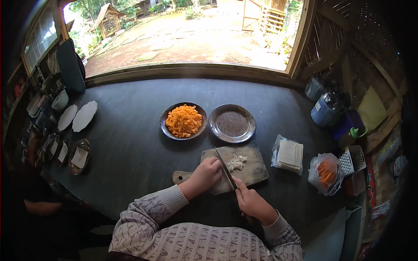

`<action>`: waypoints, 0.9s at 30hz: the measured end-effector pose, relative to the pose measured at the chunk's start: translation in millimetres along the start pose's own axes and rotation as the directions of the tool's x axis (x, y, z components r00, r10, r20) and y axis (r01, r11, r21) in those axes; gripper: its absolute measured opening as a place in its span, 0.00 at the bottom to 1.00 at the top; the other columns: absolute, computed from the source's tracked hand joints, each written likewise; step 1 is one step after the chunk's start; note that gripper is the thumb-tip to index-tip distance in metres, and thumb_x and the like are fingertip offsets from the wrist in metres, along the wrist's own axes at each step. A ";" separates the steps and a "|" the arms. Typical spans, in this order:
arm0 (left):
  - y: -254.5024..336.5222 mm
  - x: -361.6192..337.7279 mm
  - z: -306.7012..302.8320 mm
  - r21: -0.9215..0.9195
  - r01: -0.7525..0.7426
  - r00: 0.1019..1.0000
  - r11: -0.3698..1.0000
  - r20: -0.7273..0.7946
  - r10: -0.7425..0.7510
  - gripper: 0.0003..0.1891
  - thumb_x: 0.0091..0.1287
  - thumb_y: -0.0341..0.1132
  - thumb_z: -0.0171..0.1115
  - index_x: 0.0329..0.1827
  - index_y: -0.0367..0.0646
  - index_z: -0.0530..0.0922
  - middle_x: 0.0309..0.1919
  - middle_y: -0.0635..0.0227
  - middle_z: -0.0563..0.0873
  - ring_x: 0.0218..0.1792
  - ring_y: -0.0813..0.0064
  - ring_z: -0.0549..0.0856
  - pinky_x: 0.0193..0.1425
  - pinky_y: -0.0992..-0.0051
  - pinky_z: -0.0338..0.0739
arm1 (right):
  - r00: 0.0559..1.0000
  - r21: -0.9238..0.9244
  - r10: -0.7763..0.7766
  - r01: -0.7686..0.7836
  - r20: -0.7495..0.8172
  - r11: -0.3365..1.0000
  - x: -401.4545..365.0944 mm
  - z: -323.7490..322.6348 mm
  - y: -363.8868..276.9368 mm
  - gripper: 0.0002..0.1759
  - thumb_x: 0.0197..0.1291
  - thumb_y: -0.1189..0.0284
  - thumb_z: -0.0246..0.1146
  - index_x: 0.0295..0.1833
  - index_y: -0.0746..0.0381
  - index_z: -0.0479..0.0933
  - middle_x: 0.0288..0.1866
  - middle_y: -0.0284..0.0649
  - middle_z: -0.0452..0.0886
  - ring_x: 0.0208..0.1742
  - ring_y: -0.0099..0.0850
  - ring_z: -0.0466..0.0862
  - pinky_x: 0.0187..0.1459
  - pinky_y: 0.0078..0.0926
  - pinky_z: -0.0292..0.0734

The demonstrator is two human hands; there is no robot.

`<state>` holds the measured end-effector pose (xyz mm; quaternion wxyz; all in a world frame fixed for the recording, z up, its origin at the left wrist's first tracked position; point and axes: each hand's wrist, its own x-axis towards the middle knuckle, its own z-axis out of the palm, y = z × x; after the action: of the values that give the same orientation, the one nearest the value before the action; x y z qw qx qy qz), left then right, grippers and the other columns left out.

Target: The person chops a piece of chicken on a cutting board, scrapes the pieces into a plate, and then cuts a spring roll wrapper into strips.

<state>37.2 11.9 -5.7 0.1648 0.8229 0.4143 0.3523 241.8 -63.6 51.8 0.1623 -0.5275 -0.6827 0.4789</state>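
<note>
My right hand (253,202) is closed round the handle of a knife (225,167). Its dark blade slants up and to the left across the wooden cutting board (257,152). Just left of the blade, my left hand (204,178) rests on the board with its fingers curled in; whatever lies under them is hidden. To the right of the blade is a small heap of pale, finely cut shreds (236,162). Beyond the board stand a dark plate heaped with diced orange pieces (183,121) and a second dark round plate (233,124).
Right of the board lie a stack of pale square sheets (290,153) in plastic and a bag of orange pieces (326,175). White baskets (352,161) and jars (324,111) line the right edge. White dishes (85,116) stand left. A person's arm (42,208) shows at lower left.
</note>
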 end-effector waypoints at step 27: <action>5.2 -2.5 -6.6 0.067 0.038 0.998 0.997 0.057 -0.042 0.07 0.57 0.29 0.65 0.35 0.35 0.81 0.42 0.55 0.83 0.44 0.54 0.83 0.50 0.63 0.80 | 0.979 -0.221 -0.165 0.135 -0.123 0.966 -1.8 4.5 10.5 0.24 0.72 0.72 0.50 0.72 0.58 0.63 0.18 0.51 0.79 0.16 0.41 0.82 0.24 0.38 0.79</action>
<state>34.4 6.7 0.7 0.1566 0.8294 0.4368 0.3110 245.1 -67.5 41.4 0.1888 -0.5209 -0.7545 0.3517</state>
